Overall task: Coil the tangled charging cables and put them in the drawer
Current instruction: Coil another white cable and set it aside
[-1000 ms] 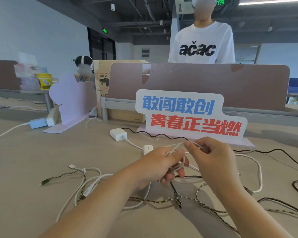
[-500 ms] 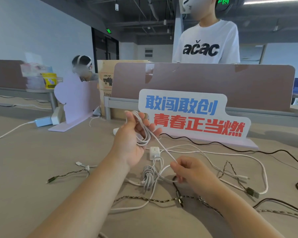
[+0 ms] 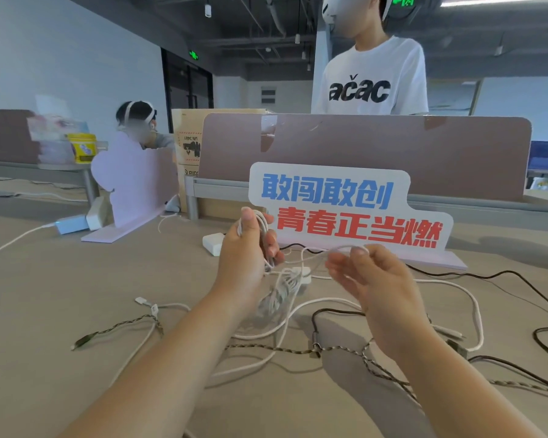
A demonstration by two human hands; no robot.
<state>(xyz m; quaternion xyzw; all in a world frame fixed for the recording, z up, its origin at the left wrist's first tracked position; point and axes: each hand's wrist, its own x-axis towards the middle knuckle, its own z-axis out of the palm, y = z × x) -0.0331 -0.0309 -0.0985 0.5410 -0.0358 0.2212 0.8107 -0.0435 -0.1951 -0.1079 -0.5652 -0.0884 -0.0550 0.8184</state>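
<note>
My left hand (image 3: 246, 248) is raised above the desk and grips loops of a white charging cable (image 3: 283, 287), whose slack hangs down in a blurred bundle. My right hand (image 3: 370, 279) holds the same cable's free strand, draped over its fingers at about the same height. On the desk lie more tangled cables: a braided cable (image 3: 298, 350), a black cable (image 3: 519, 279) and a white cable (image 3: 475, 311). A white charger block (image 3: 213, 243) sits behind my left hand. No drawer is in view.
A sign with blue and red characters (image 3: 345, 210) stands just behind my hands. A lilac cloud-shaped stand (image 3: 133, 181) is at the left, with a desk divider (image 3: 393, 153) and a cardboard box (image 3: 187, 137) behind. One person stands beyond the divider; another sits at the left.
My left hand rose from desk level with the white cable coil. My right hand dropped to pull out a strand, then came back up level with the left, cable over its fingers.
</note>
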